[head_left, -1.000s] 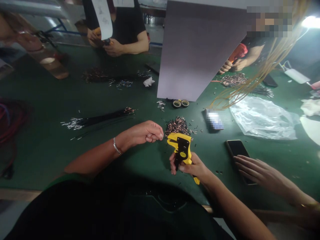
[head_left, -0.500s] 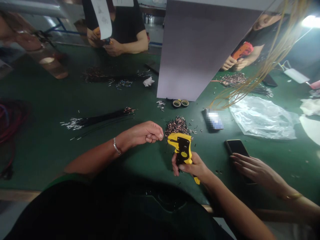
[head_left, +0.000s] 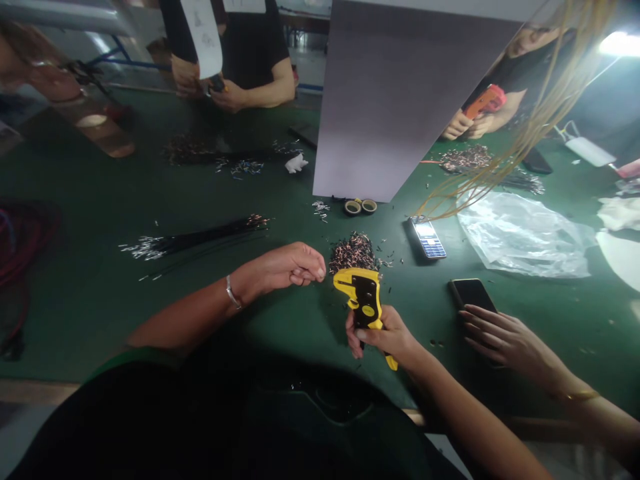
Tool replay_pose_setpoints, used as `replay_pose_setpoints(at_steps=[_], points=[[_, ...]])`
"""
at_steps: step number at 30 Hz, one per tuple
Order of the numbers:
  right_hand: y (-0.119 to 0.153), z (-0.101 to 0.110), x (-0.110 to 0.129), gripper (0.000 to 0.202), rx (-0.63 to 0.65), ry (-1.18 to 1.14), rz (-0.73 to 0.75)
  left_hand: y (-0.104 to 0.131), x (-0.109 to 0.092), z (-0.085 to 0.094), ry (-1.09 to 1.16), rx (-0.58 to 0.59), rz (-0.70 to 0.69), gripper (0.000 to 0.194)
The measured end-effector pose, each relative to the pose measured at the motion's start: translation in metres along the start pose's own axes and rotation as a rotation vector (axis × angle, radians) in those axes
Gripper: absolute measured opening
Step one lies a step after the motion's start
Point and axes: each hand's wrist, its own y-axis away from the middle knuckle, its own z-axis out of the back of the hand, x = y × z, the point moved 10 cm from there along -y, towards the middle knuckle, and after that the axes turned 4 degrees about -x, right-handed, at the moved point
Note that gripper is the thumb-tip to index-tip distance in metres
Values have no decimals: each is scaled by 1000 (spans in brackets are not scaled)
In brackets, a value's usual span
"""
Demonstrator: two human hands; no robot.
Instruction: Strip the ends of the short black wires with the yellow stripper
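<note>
In the head view, my right hand (head_left: 387,333) is wrapped round a yellow and black wire stripper (head_left: 367,301), its jaws pointing up and left. Left of those jaws, my left hand (head_left: 295,265) is closed, thumb and fingertips pinched together. Whatever it may hold is too small to make out. Just beyond the stripper lies a pile of short black and copper-coloured wire scraps (head_left: 354,252). A bundle of black wires (head_left: 200,238) with pale tips at one end and copper ends at the other rests on the green table (head_left: 280,333), past my left forearm.
At right, another person's hand (head_left: 505,337) lies on a dark smartphone (head_left: 473,295). Near it are a keypad phone (head_left: 427,238) and a clear plastic bag (head_left: 525,233). Two tape rolls (head_left: 361,207) sit below a grey panel (head_left: 385,100). A co-worker opposite holds an orange tool (head_left: 485,102).
The fingers of my right hand have moved slightly down, loosening around the stripper's handles. My left hand keeps its pinch in nearly the same spot.
</note>
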Motion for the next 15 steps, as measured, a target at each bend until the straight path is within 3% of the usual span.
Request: replay_pose_setpoints(at_steps=[7, 15], points=[[-3, -13, 6, 32, 50, -109, 58, 0, 0, 2, -9, -9, 0, 5], [0, -12, 9, 22, -9, -99, 64, -2, 0, 3, -20, -29, -8, 6]])
